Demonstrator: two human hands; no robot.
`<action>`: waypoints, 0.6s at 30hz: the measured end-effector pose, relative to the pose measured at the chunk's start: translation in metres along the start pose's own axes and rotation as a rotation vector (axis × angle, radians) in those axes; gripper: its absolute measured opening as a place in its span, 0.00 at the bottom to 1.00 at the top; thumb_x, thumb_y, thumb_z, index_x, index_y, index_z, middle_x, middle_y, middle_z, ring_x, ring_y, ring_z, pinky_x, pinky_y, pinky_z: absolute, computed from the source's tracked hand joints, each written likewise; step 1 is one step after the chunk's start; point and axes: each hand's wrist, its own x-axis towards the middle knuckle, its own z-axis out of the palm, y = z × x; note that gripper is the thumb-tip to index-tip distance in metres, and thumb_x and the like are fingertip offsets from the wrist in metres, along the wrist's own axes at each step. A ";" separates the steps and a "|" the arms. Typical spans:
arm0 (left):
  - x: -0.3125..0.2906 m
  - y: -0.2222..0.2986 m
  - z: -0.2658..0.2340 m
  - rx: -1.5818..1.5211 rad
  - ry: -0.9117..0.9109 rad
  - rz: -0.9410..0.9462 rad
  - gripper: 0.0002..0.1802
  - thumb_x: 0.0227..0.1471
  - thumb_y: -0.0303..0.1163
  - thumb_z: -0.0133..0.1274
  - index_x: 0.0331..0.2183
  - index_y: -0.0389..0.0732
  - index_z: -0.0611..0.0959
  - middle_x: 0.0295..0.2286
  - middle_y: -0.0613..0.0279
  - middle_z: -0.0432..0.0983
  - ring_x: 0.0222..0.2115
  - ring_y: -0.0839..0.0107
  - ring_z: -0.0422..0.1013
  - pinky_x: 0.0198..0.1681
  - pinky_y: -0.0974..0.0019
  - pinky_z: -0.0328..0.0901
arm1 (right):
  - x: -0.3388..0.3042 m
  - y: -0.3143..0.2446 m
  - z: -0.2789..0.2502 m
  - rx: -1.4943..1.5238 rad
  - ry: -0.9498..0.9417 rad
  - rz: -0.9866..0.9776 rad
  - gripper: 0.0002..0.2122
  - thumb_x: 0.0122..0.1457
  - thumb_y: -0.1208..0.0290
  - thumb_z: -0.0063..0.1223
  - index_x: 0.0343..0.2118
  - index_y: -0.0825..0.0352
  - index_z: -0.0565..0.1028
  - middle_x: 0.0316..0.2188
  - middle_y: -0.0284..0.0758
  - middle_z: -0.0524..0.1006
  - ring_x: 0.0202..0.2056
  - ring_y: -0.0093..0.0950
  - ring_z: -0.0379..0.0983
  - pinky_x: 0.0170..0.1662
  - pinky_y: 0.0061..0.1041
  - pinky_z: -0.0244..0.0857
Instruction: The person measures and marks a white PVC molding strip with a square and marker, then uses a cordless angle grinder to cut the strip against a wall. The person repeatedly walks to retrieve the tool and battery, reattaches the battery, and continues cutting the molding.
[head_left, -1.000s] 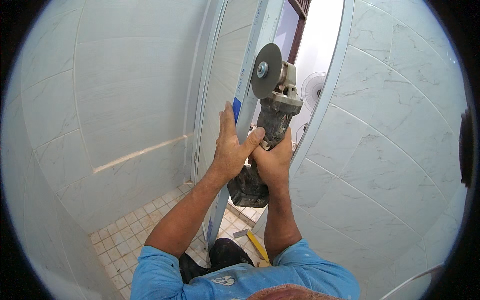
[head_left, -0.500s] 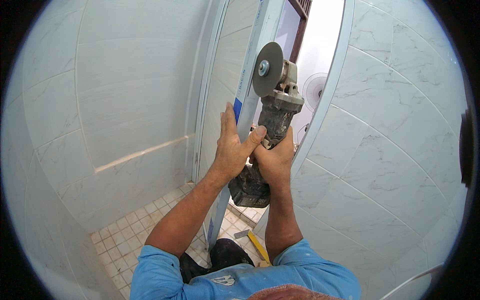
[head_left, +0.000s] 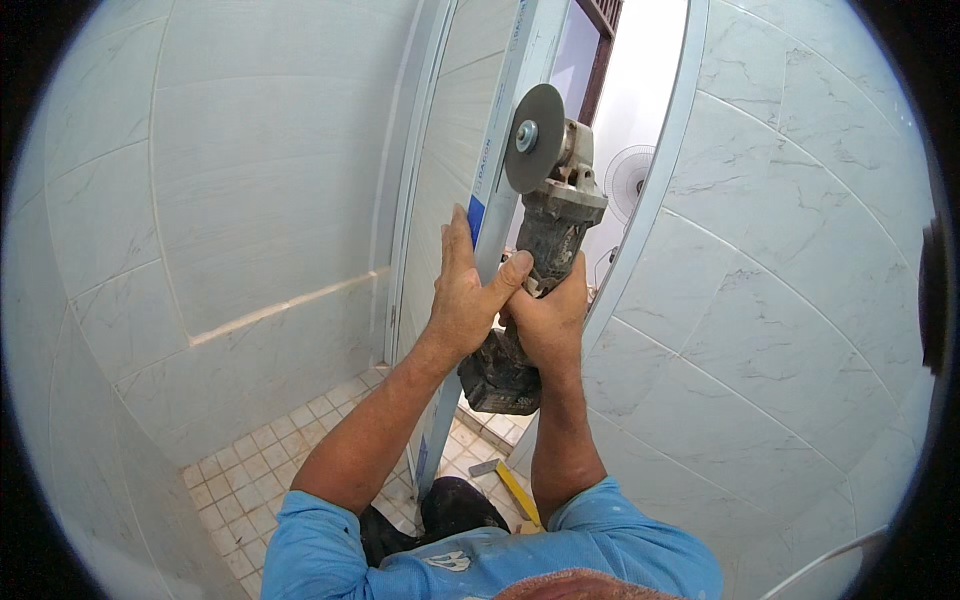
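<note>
My right hand (head_left: 552, 318) is wrapped round the dark, worn body of a cordless angle grinder (head_left: 553, 240). Its thin grey disc (head_left: 540, 125) is at the top, beside the edge of a pale panelled door (head_left: 455, 130); whether they touch, I cannot tell. Below my grip hangs the black battery pack (head_left: 500, 380). My left hand (head_left: 465, 300) lies with straight fingers along the door's face, and its thumb reaches across the edge to the grinder body. Blue-and-white film (head_left: 478, 205) covers part of the door edge.
A yellow-handled square (head_left: 515, 490) lies on the tiled floor (head_left: 270, 455) near my legs. Right of the door stand a pale frame (head_left: 650, 210) and a marbled tile wall (head_left: 760, 300). A fan (head_left: 628, 180) shows through the gap. Another tiled wall (head_left: 260, 170) stands at left.
</note>
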 end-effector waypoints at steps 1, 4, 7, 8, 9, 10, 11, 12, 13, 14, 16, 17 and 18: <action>0.001 -0.001 0.001 -0.009 0.002 -0.004 0.71 0.57 0.73 0.53 0.72 0.27 0.39 0.69 0.18 0.36 0.74 0.31 0.30 0.74 0.33 0.36 | 0.001 0.000 0.001 -0.006 0.010 0.004 0.21 0.57 0.72 0.68 0.48 0.69 0.68 0.31 0.36 0.79 0.24 0.23 0.77 0.24 0.26 0.72; 0.001 0.000 0.002 -0.013 0.007 -0.020 0.71 0.57 0.73 0.53 0.72 0.26 0.39 0.69 0.18 0.36 0.73 0.30 0.30 0.74 0.34 0.36 | 0.003 0.000 0.001 -0.025 0.032 -0.001 0.21 0.57 0.72 0.68 0.48 0.69 0.68 0.30 0.36 0.79 0.24 0.22 0.77 0.24 0.25 0.72; 0.001 0.007 0.001 0.018 0.010 -0.035 0.71 0.57 0.73 0.53 0.72 0.25 0.39 0.69 0.17 0.36 0.73 0.30 0.31 0.74 0.34 0.37 | 0.004 0.001 0.001 -0.025 0.033 -0.021 0.21 0.57 0.72 0.69 0.48 0.69 0.68 0.30 0.36 0.79 0.24 0.23 0.77 0.24 0.25 0.72; 0.001 0.009 0.001 0.019 0.013 -0.033 0.71 0.58 0.73 0.53 0.72 0.25 0.39 0.69 0.17 0.36 0.73 0.30 0.31 0.74 0.35 0.37 | 0.004 -0.001 0.001 -0.016 0.027 -0.011 0.21 0.57 0.72 0.69 0.48 0.69 0.68 0.30 0.36 0.79 0.24 0.23 0.77 0.24 0.26 0.72; 0.001 0.009 0.001 0.020 0.014 -0.032 0.71 0.58 0.73 0.53 0.72 0.25 0.39 0.69 0.17 0.36 0.73 0.30 0.31 0.74 0.35 0.37 | 0.004 -0.001 0.000 -0.008 0.022 -0.001 0.22 0.57 0.72 0.69 0.48 0.69 0.67 0.30 0.36 0.79 0.24 0.23 0.77 0.24 0.26 0.72; 0.001 0.009 0.002 0.025 0.012 -0.032 0.71 0.58 0.73 0.52 0.71 0.24 0.39 0.69 0.17 0.36 0.73 0.30 0.31 0.74 0.35 0.37 | 0.004 -0.002 0.000 -0.014 0.020 0.001 0.22 0.57 0.72 0.69 0.48 0.69 0.67 0.30 0.36 0.79 0.24 0.23 0.77 0.24 0.26 0.72; 0.001 0.008 0.002 0.029 0.010 -0.031 0.71 0.58 0.72 0.52 0.71 0.24 0.39 0.69 0.17 0.36 0.73 0.30 0.31 0.74 0.35 0.37 | 0.004 -0.002 -0.001 -0.021 0.018 0.003 0.22 0.57 0.72 0.69 0.48 0.69 0.67 0.30 0.36 0.79 0.24 0.23 0.77 0.24 0.26 0.72; 0.001 0.008 0.002 0.037 0.010 -0.029 0.70 0.58 0.72 0.52 0.71 0.24 0.39 0.69 0.17 0.36 0.73 0.30 0.31 0.74 0.35 0.37 | 0.005 -0.002 -0.001 -0.025 0.015 0.005 0.22 0.57 0.72 0.69 0.48 0.69 0.67 0.30 0.36 0.79 0.23 0.23 0.77 0.23 0.26 0.72; 0.001 0.009 0.002 0.039 0.012 -0.030 0.70 0.58 0.72 0.52 0.71 0.24 0.39 0.69 0.17 0.36 0.73 0.30 0.31 0.74 0.35 0.37 | 0.005 -0.002 -0.001 -0.029 0.013 -0.005 0.22 0.57 0.72 0.69 0.48 0.69 0.67 0.29 0.36 0.79 0.23 0.23 0.77 0.23 0.26 0.72; 0.000 0.010 0.001 0.041 0.014 -0.030 0.70 0.59 0.72 0.52 0.71 0.24 0.40 0.69 0.17 0.37 0.73 0.30 0.32 0.74 0.35 0.37 | 0.004 -0.001 -0.002 -0.033 0.012 -0.016 0.22 0.57 0.72 0.69 0.48 0.69 0.67 0.29 0.36 0.78 0.23 0.23 0.77 0.23 0.26 0.72; -0.001 0.009 0.002 0.033 0.014 -0.037 0.70 0.59 0.72 0.52 0.71 0.24 0.40 0.69 0.17 0.37 0.73 0.30 0.32 0.74 0.35 0.37 | 0.004 0.000 -0.002 -0.044 0.016 -0.018 0.22 0.57 0.72 0.69 0.48 0.69 0.67 0.29 0.36 0.78 0.23 0.23 0.77 0.23 0.25 0.71; -0.001 0.008 0.003 0.022 0.015 -0.042 0.70 0.59 0.71 0.52 0.71 0.23 0.40 0.69 0.17 0.37 0.73 0.29 0.32 0.74 0.35 0.37 | 0.004 0.000 -0.002 -0.050 0.020 -0.011 0.21 0.57 0.72 0.69 0.48 0.69 0.67 0.28 0.36 0.78 0.22 0.23 0.77 0.23 0.25 0.71; -0.001 0.007 0.003 0.012 0.015 -0.047 0.69 0.59 0.71 0.52 0.71 0.23 0.40 0.69 0.17 0.37 0.73 0.29 0.32 0.74 0.34 0.36 | 0.004 0.000 -0.002 -0.056 0.024 -0.004 0.21 0.57 0.72 0.69 0.48 0.69 0.67 0.28 0.36 0.78 0.22 0.23 0.77 0.22 0.25 0.71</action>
